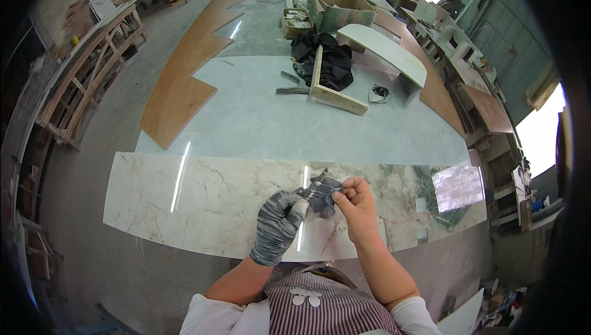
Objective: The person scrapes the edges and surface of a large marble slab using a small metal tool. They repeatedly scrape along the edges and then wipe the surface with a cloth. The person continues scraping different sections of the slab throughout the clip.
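My left hand (279, 223) wears a grey striped knit glove, its fingers closed at the edge of a crumpled dark grey work glove (323, 198). From the other side my bare right hand (359, 209) pinches the same glove between thumb and fingers. Both hands hold it in front of my apron, above a glossy marble-patterned slab (203, 193). The glove is bunched up, so its full shape does not show.
Beyond the slab lies a pale grey sheet (246, 113) with a notched brown board (184, 95) on its left. Farther back are a wooden L-shaped frame (338, 99), black cloth (335, 64), a curved white panel (388, 52) and a cardboard box (335, 18).
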Available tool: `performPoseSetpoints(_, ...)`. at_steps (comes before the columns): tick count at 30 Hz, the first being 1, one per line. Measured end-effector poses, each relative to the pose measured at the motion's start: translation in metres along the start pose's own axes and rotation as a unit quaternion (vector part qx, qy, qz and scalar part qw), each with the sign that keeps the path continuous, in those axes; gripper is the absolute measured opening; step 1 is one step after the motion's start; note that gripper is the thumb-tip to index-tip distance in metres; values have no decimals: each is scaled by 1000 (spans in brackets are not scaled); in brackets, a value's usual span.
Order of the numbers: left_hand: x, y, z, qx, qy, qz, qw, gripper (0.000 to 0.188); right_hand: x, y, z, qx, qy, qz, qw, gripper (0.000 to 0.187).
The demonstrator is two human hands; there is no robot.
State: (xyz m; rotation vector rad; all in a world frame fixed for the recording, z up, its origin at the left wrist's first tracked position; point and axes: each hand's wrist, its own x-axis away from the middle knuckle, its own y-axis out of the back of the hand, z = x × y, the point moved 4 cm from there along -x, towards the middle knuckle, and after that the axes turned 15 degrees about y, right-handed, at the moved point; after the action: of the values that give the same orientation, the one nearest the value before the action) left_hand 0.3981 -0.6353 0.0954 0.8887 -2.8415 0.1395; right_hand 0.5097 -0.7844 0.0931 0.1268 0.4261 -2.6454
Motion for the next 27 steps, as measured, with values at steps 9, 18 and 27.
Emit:
performPoseSetpoints(9, 5, 28, 7, 134, 69, -76, 986, 18, -62, -19, 9, 74, 7, 5, 997, 30)
performPoseSetpoints(18, 8, 79, 18, 64, 30, -180, 981, 27, -158, -42, 8, 35, 96, 76, 992, 31)
performPoseSetpoints(27, 13, 116, 34, 37, 84, -221, 971, 28, -284, 11, -76, 511, 236, 60, 824, 37)
